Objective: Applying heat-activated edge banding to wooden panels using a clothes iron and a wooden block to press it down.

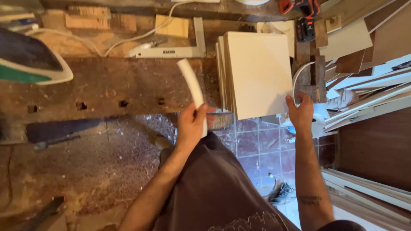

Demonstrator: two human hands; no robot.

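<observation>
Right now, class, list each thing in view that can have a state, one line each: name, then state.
Left hand: closed around the white strip.
White strip: held up, slightly curved.
Right hand: touching the panel stack's lower right corner.
Stack of white panels: on the workbench, overhanging its edge.
Metal square: lying flat.
Workbench: dusty.

Stack of panels [257, 72] on the right part of the surface [107, 85], overhanging its near edge. Carpenter's square [171, 49] behind and left of the stack, cable [128, 38] beside it. Left hand [191, 126] before the surface, gripping a strip [192, 90] just left of the stack. Right hand [300, 112] at the stack's right near corner. Loose boards [368, 94] further right; drill [302, 15] behind.
</observation>
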